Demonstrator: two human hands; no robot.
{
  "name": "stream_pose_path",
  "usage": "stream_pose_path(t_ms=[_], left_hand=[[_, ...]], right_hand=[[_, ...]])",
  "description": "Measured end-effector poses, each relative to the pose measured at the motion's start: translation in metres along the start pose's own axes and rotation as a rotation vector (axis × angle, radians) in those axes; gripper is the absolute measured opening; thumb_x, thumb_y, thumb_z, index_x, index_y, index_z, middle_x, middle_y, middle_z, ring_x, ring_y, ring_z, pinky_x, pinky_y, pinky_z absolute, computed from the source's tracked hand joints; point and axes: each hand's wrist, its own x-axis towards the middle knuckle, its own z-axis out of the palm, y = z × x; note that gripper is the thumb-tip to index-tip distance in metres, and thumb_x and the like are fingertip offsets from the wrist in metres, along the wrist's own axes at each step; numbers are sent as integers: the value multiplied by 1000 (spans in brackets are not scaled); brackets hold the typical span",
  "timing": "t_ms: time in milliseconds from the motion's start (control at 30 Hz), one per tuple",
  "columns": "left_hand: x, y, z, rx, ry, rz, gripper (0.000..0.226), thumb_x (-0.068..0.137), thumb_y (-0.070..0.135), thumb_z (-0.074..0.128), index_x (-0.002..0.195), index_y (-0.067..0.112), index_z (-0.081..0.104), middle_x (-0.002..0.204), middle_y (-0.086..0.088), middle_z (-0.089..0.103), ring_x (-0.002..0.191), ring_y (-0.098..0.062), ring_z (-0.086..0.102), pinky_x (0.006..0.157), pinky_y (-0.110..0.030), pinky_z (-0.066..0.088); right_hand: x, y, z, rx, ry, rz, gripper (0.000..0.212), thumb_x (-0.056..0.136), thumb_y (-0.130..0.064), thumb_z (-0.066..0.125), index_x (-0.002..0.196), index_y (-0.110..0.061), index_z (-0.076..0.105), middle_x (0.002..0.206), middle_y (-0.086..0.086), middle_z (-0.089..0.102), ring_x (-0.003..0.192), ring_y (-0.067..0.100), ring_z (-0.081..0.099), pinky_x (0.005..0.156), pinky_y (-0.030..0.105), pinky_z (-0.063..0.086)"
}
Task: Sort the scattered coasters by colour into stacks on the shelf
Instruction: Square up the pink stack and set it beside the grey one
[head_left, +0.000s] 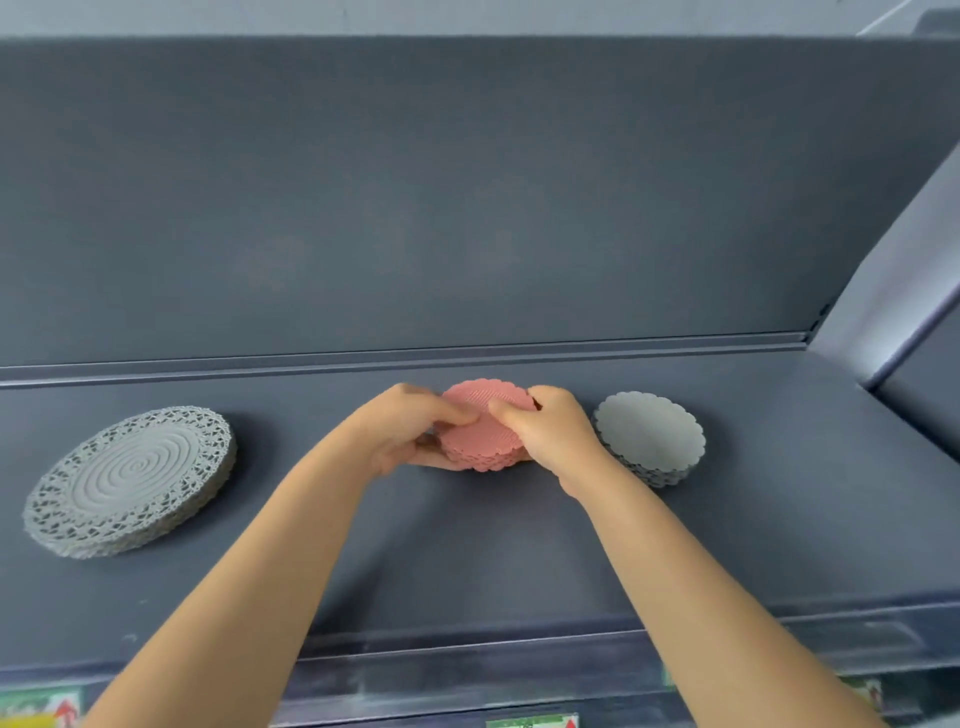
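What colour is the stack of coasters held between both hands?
The stack is pink, finely ribbed; head view.

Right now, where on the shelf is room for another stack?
Bare shelf lies between the lacy grey stack and the left hand, and right of the scalloped grey stack toward the side wall. Crowded: both hands grip the pink stack, the right hand close beside the scalloped grey stack.

Head-worn wide-angle view, facing forward and down onto a dark shelf (467, 561).
Close range: both forearms (291, 545) enter from the bottom edge; left hand (405, 431) and right hand (556, 436) hold the pink coaster stack (485, 449) at frame centre. Back panel (467, 182) fills the upper half; front lip (519, 644) crosses the lower frame; shelf lines bow toward the edges.
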Motion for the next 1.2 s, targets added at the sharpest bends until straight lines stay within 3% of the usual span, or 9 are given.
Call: stream_pose_path(t_ms=[133,400,533,600,767,833,967,1100,1200], left_hand=[[-8,2,9,153,76,12,23,80,8,70,100,-4,65,91,-17,69,70,-25,67,64,-31,60],[-17,8,17,342,168,6,35,72,12,76,102,0,65,98,-17,70,80,-31,71,73,-37,60],[-22,1,8,278,203,324,41,68,6,82,101,12,59,96,-6,62,76,-20,61,68,-33,55],[-20,-6,3,361,217,442,46,63,12,87,96,19,55,99,-4,59,77,-20,56,73,-36,52],[-15,-27,7,520,4,510,52,90,22,63,133,19,34,114,7,54,100,-12,57,83,-19,49],[-19,-33,10,516,-3,557,43,94,22,55,130,21,30,110,13,53,97,-4,56,79,-14,47],[-28,-42,8,610,122,707,28,94,25,55,114,23,36,103,4,59,91,-18,58,79,-27,48],[-34,-46,7,676,135,813,26,93,26,57,109,24,37,98,16,55,89,-2,56,73,-12,43],[-33,-47,8,644,117,752,24,94,26,54,109,22,36,97,15,56,89,-1,57,72,-8,42]], right_hand=[[-14,-4,-8,-269,7,-7,31,87,-37,58,71,-15,42,66,-2,44,67,21,43,51,29,29],[-26,-5,-15,-405,35,-72,31,85,-40,62,92,-11,54,89,3,58,80,24,52,62,29,36],[-32,-9,-26,-78,75,-239,45,79,-27,75,117,-16,54,108,-5,58,100,15,56,82,27,44],[-34,-8,-30,-94,45,-297,58,79,-28,75,129,-19,47,118,-4,54,108,15,54,91,29,44],[-40,11,-17,-289,-100,-303,74,88,-28,62,145,-15,18,145,3,29,126,16,38,96,22,32],[-45,17,-13,-249,-94,-332,71,91,-26,59,144,-15,13,145,1,25,120,11,36,94,20,32],[-51,18,-18,-201,-55,-445,58,88,-25,64,133,-18,27,130,-3,40,111,9,43,89,19,35],[-54,19,-25,-252,-44,-537,49,86,-26,67,121,-18,35,116,-7,47,102,8,48,84,19,38],[-53,22,-23,-279,-78,-535,52,89,-30,63,127,-17,32,125,-4,47,107,9,48,88,20,39]])
